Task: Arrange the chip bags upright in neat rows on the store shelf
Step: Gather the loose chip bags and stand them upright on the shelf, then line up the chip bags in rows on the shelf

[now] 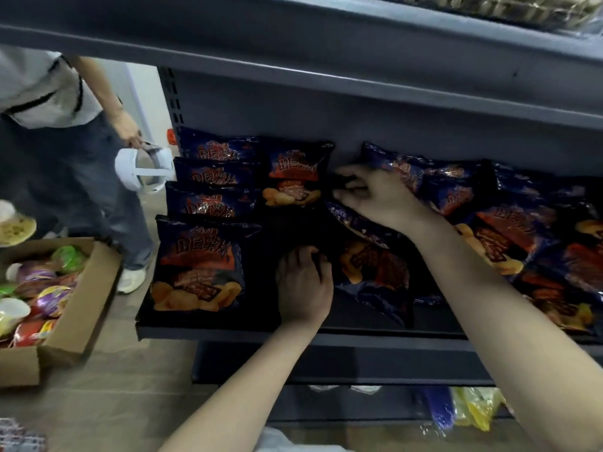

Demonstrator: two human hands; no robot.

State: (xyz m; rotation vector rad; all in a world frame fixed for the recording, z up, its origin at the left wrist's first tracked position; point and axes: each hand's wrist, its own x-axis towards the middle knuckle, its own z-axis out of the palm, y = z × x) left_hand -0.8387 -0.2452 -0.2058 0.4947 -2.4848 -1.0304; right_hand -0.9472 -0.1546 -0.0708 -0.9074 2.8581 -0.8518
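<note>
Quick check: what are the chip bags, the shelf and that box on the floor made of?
Chip bags: glossy plastic film, probably; glints and crinkles show.
Shelf: likely painted metal; dark matte grey, slotted upright.
Box: brown corrugated cardboard, matte, with folded flaps.

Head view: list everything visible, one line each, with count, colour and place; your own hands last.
upright chip bags: five, dark blue and orange, shelf left.
fallen chip bags: count unclear, same colours, heaped at right.
shelf: one, dark grey, centre.
cardboard box: one, brown, floor left, holds colourful snack packs.
bystander: one, light shirt, jeans, upper left, holding white headset.
left hand: on a tilted bag's edge.
right hand: on the bags behind.
</note>
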